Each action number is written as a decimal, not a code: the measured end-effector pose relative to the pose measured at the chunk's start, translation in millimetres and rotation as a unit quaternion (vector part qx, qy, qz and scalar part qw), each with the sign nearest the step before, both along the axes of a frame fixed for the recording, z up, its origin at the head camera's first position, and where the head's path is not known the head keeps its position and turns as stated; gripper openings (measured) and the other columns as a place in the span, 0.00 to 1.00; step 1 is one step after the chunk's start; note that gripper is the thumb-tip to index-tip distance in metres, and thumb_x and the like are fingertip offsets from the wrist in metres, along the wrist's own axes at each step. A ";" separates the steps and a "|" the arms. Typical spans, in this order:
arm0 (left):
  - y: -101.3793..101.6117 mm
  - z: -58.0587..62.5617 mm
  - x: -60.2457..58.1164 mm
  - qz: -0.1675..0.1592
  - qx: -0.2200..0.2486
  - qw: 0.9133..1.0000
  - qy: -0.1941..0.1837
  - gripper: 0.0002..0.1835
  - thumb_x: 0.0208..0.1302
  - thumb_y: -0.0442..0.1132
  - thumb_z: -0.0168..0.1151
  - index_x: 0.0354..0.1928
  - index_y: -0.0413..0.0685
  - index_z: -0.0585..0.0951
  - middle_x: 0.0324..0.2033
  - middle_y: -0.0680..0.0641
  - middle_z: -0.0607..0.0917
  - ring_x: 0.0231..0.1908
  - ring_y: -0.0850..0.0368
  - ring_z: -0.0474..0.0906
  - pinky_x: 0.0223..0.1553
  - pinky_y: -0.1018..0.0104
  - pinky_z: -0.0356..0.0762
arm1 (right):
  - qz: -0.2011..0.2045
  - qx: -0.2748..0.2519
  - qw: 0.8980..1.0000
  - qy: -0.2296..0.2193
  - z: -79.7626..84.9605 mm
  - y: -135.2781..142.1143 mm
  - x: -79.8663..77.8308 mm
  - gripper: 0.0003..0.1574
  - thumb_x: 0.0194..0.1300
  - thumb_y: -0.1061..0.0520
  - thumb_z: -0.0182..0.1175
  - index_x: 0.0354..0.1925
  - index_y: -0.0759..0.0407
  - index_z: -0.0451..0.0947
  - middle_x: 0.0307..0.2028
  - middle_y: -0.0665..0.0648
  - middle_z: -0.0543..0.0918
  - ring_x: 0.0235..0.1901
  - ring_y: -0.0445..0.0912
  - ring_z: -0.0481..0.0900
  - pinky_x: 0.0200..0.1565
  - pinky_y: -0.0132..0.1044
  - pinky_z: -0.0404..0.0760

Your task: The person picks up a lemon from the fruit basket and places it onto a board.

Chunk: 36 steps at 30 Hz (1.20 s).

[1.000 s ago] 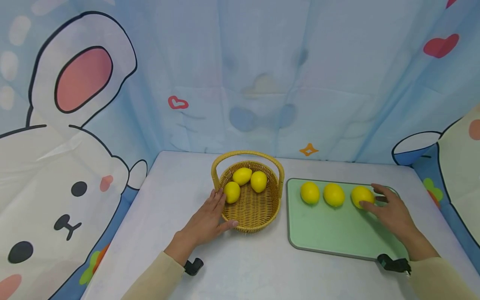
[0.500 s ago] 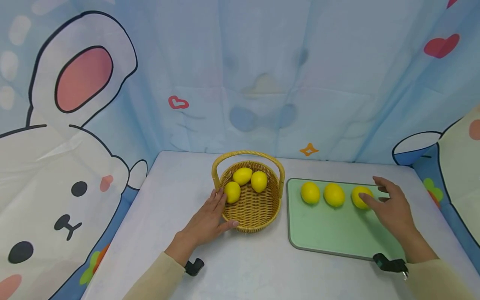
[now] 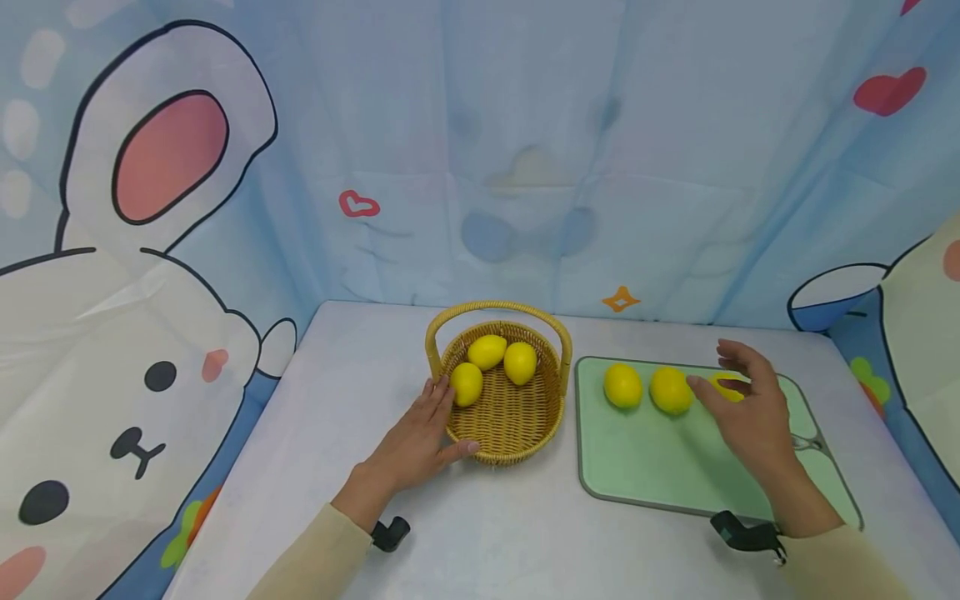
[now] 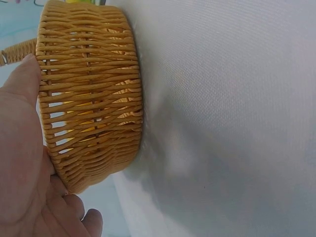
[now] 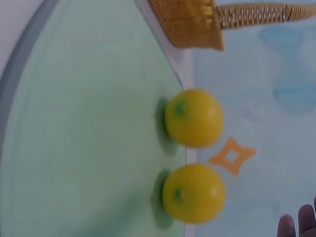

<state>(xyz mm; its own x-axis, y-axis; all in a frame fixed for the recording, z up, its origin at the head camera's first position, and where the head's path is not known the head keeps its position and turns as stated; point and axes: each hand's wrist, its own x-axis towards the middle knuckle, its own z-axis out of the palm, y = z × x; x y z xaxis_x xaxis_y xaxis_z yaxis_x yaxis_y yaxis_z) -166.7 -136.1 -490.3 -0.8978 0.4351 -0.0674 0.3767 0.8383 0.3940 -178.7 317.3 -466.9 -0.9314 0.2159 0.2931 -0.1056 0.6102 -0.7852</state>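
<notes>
A round wicker basket (image 3: pixel 510 429) with a raised handle stands on the white table, holding three lemons, one of them the lemon (image 3: pixel 467 384) by its left side. My left hand (image 3: pixel 411 446) rests against the basket's left rim with fingers and thumb spread; the left wrist view shows the thumb at the wicker wall (image 4: pixel 91 98). To the right, three more lemons sit in a row on a green cutting board (image 3: pixel 660 462). My right hand (image 3: pixel 753 417) hovers empty over the board, thumb and fingers apart, partly covering the rightmost lemon (image 3: pixel 726 385). The middle lemon (image 3: pixel 671 390) is near the thumb.
The left lemon (image 3: pixel 623 386) of the row lies nearest the basket. A grey rim edges the board, with a handle cutout (image 3: pixel 808 443) at its right end. Behind the table hangs a blue printed curtain (image 3: pixel 525 167).
My right hand has left the rightmost lemon, lifting and then moving left over the board toward the middle lemon. My left hand and the basket stay in place.
</notes>
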 end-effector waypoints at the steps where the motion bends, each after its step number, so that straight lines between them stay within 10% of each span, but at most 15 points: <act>1: -0.1 -0.1 0.0 0.000 0.001 1.000 0.001 0.56 0.75 0.72 0.50 0.84 0.38 0.47 0.85 0.39 0.43 0.85 0.43 0.35 0.83 0.48 0.48 | 0.004 -0.007 1.000 0.011 1.1 -5.2 0.8 0.42 0.75 0.54 0.67 0.80 0.53 0.62 0.69 0.61 0.70 0.58 0.31 0.67 0.52 0.13 0.68; 9: -1.1 -0.9 -0.2 0.003 -0.005 1.000 -0.007 0.56 0.74 0.73 0.49 0.85 0.39 0.44 0.85 0.41 0.41 0.85 0.46 0.33 0.83 0.50 0.47 | 0.063 -0.067 0.991 0.093 7.8 -53.0 8.8 0.41 0.65 0.71 0.70 0.73 0.65 0.67 0.61 0.33 0.71 0.59 0.33 0.72 0.55 0.16 0.72; 29: -0.1 -4.5 -1.8 0.002 -0.007 1.000 -0.004 0.56 0.74 0.74 0.48 0.85 0.40 0.44 0.86 0.42 0.41 0.85 0.46 0.33 0.83 0.50 0.47 | 0.224 -0.140 0.955 0.137 -2.9 -142.4 17.0 0.36 0.61 0.78 0.67 0.66 0.68 0.71 0.61 0.48 0.75 0.58 0.40 0.75 0.55 0.24 0.79; 36: -0.6 -3.6 -1.7 0.002 -0.010 1.000 0.001 0.56 0.75 0.73 0.48 0.85 0.40 0.44 0.86 0.42 0.41 0.85 0.45 0.34 0.83 0.49 0.48 | 0.255 -0.108 0.958 0.068 -7.5 -175.8 9.9 0.32 0.69 0.68 0.69 0.68 0.61 0.71 0.60 0.56 0.76 0.58 0.41 0.75 0.57 0.31 0.81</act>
